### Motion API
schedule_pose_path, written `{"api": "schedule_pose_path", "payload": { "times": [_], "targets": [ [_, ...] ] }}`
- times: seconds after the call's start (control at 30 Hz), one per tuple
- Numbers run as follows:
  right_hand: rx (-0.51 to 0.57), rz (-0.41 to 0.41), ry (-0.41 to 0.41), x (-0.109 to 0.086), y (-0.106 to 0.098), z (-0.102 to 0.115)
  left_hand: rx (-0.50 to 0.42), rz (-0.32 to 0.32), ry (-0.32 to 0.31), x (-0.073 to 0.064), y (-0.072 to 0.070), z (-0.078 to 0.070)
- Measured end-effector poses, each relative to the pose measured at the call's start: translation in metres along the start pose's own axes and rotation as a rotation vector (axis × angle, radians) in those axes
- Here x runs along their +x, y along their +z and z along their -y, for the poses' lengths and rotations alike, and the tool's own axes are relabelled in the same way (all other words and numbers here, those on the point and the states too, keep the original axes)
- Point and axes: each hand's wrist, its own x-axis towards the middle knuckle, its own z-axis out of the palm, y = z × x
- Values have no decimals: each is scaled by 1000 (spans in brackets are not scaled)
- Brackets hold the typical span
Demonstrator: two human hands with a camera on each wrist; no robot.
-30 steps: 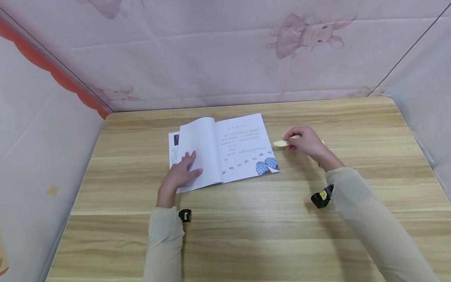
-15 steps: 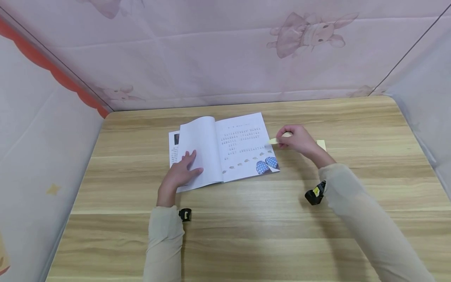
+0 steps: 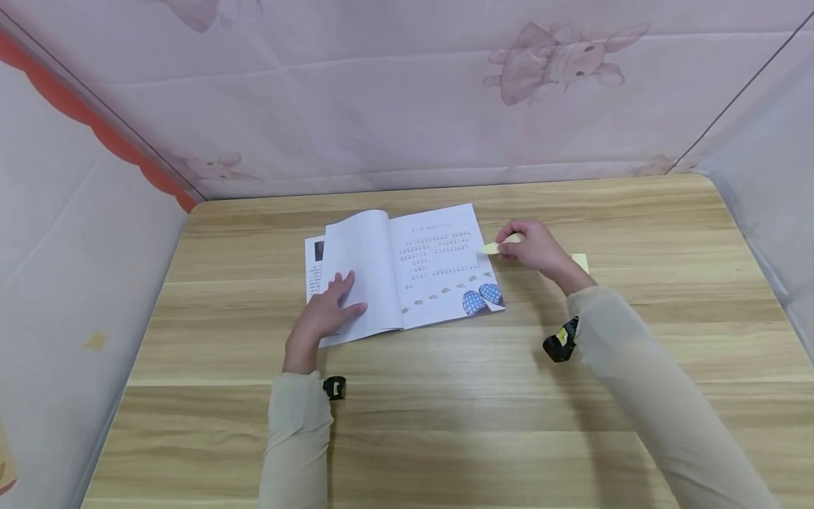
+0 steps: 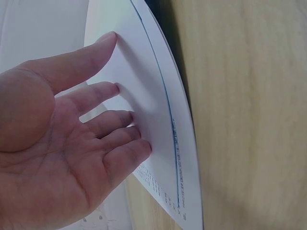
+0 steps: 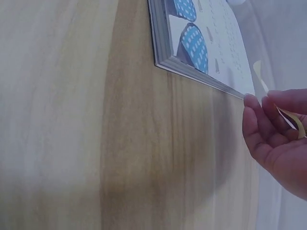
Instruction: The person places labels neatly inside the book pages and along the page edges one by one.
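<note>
An open book [image 3: 439,276] lies on the table, with text and blue dotted shapes on its right page. My left hand [image 3: 327,311] rests on the blank left page, fingers spread; in the left wrist view the hand [image 4: 67,129] has its fingertips at the curved paper. By the book's right edge, my right hand [image 3: 534,247] pinches a pale yellow sticky note [image 3: 490,249] between thumb and fingers. The slip's free end overlaps the page edge in the head view. In the right wrist view the sticky note [image 5: 259,74] curls up from the fingers of my right hand [image 5: 280,134].
Another pale yellow piece [image 3: 580,261], perhaps the note pad, lies on the wooden table [image 3: 445,424] behind the right wrist and is partly hidden. A pink curtain-like wall [image 3: 381,106] with rabbit pictures stands behind the table's far edge.
My right hand has moved left with the sticky note, bringing its tip over the book's right edge. The yellow piece on the table has come into view. My left hand has stayed put.
</note>
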Motion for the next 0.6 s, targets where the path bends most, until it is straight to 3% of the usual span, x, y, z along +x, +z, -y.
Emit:
{"api": "schedule_pose_path", "payload": {
  "times": [0.6],
  "targets": [
    [36, 9, 13, 7, 7, -6, 7, -5, -7, 1, 1, 2]
  ]
}}
